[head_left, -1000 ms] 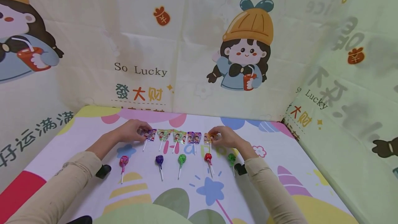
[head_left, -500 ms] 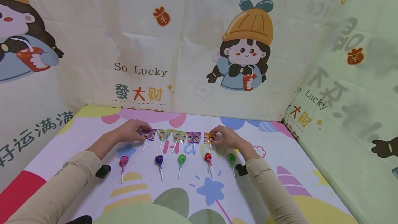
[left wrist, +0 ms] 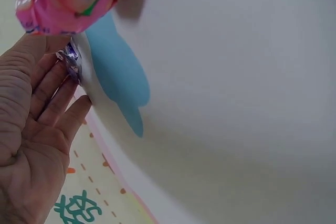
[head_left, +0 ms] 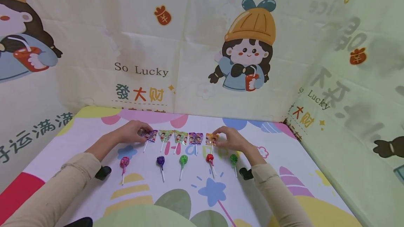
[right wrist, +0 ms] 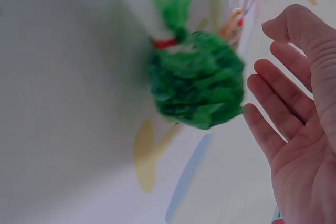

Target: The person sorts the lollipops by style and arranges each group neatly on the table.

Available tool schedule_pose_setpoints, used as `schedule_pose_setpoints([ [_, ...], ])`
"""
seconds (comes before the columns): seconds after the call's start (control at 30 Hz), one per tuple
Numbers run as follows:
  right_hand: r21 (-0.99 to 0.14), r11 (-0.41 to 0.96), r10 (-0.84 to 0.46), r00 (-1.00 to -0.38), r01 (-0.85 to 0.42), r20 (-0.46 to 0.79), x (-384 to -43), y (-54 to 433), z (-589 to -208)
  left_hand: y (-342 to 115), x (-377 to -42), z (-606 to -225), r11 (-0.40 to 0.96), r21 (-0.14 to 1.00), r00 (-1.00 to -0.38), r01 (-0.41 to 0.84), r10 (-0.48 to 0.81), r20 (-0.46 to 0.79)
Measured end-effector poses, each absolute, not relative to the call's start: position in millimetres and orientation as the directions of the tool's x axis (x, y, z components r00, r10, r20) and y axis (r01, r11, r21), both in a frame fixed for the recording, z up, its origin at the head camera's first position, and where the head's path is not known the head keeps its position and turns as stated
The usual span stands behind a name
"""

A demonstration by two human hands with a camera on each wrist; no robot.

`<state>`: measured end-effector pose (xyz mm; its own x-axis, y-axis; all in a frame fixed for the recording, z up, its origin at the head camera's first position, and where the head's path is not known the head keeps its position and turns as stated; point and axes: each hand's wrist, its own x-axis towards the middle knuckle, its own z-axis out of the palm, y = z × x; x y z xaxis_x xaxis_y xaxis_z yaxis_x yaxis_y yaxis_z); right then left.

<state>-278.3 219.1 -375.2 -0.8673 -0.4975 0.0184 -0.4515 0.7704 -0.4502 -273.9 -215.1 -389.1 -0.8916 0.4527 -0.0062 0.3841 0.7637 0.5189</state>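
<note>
A back row of flat-wrapped lollipops lies across the table in the head view. At its left end my left hand (head_left: 134, 132) pinches the purple-wrapped lollipop (head_left: 151, 136); the left wrist view shows its shiny wrapper (left wrist: 72, 61) at the thumb, partly hidden. At the right end my right hand (head_left: 229, 138) is beside the orange-wrapped lollipop (head_left: 210, 138), fingertips at its edge. Loosely bent fingers and a gap before that wrapper (right wrist: 234, 30) appear in the right wrist view. Between them lie two green-wrapped lollipops, one of them here (head_left: 181, 137), and another purple one (head_left: 196, 138).
Nearer me is a row of round lollipops: pink (head_left: 124, 162), dark purple (head_left: 160, 161), green (head_left: 183, 160), red (head_left: 210, 159) and another green (head_left: 234, 159). The pink and right-hand green ones lie near my wrists. A printed cloth covers the table (head_left: 142, 209); patterned curtains (head_left: 195, 45) stand behind.
My right fingers have drawn back slightly from the orange-wrapped lollipop. The left hand keeps its place at the purple one. The head view has shifted a little.
</note>
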Motion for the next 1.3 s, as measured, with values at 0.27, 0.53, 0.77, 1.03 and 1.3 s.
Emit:
schedule_pose_setpoints([
  [0.27, -0.527, 0.706, -0.504, -0.859, -0.473, 0.096, -262, 219, -369, -215, -271, -390, 0.761, 0.509, -0.887, 0.402, 0.462, 0.008],
  [0.53, -0.574, 0.67, -0.501, -0.858, -0.47, 0.118, -245, 211, -366, -219, -264, -390, 0.755, 0.513, -0.891, 0.409, 0.453, 0.044],
  [0.77, -0.601, 0.594, -0.56, -0.811, -0.535, 0.169, -229, 203, -364, -226, -246, -383, 0.731, 0.52, -0.885, 0.441, 0.451, 0.116],
  [1.03, -0.611, 0.553, -0.596, -0.782, -0.566, 0.185, -210, 189, -358, -225, -205, -373, 0.735, 0.528, -0.895, 0.427, 0.427, 0.129],
  [1.3, -0.594, 0.483, -0.659, -0.714, -0.643, 0.237, -195, 173, -357, -227, -168, -376, 0.713, 0.533, -0.888, 0.454, 0.409, 0.21],
])
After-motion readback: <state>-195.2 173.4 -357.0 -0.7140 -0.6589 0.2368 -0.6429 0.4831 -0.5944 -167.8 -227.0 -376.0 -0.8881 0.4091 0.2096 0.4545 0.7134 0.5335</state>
